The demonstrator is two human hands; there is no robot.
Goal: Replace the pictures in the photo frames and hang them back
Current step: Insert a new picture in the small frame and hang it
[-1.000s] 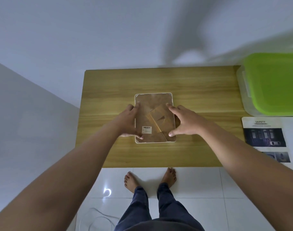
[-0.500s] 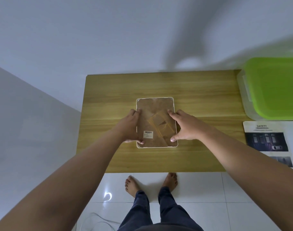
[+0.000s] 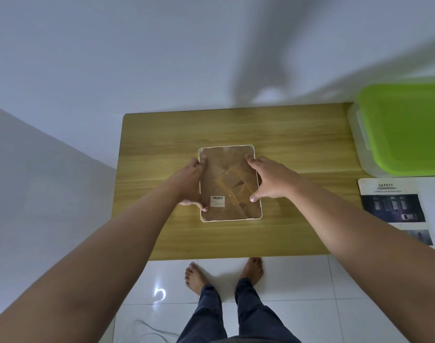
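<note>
evidently this is the opening-up step. the white-rimmed rectangular photo frame (image 3: 226, 164) lies face down near the middle of the pale wooden worktop (image 3: 285, 134), brown backing board upward, so the back can be reached and the glass side rests flat on the wood. a small white barcode sticker (image 3: 217, 201) sits on the backing towards its near left corner, and a folded brown cardboard stand flap (image 3: 232, 180) lies flat across the middle.

the left hand (image 3: 190, 180) holds the frame's left edge, its fingers (image 3: 202, 160) curled over the rim and the thumb down on the backing beside the sticker; whether any fingers reach under the frame i cannot tell. the right hand (image 3: 271, 180) is spread wide along the right edge, forefinger towards the far corner and thumb towards the near one, pressing rather than gripping. holding both long sides like this probably squares the frame and keeps it from sliding while the backing is worked loose.

at the right, well apart from the frame, a clear plastic box with a lime green lid (image 3: 404, 129) stands at the far end, with a printed safety leaflet (image 3: 392, 206) nearer. no replacement picture can be made out with certainty, and the backing looks unopened, so the task seems early.
</note>
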